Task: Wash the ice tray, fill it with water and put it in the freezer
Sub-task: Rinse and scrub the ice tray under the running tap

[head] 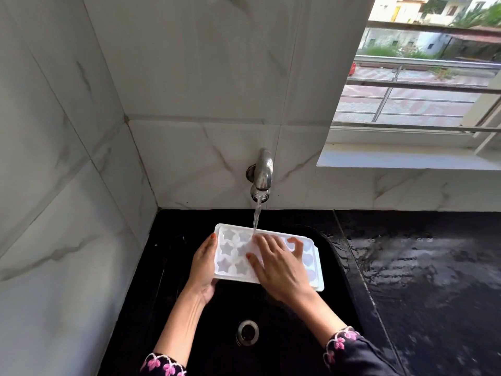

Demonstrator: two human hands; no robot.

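The white tray (230, 263) is held level over the black sink (168, 267), above the drain (247, 332) and clear of the basin floor, with its cavities facing up. Its long axis runs left to right, roughly along the back wall (189, 77), and the right end is skewed slightly toward the person. The cavities at the left end are star-shaped and those at the right end look rounder, though they are partly covered. The left hand (202, 270) grips the left short end, thumb on the rim and fingers tucked underneath. The right hand (279, 267) lies on top of the tray's middle and right part; its fingers are spread and pressed against the cavities without closing round anything, and one finger is bent near the far right corner. The two hands are apart, each at its own end of the tray. The tap (261, 172) on the wall is running, and its stream (257, 213) lands at the tray's far long edge near the middle, just beside the right fingertips. The dark counter (433, 267) to the right of the sink is wet. Both sleeves (349, 348) are dark with pink flower embroidery. A window (420, 77) opens at the upper right.
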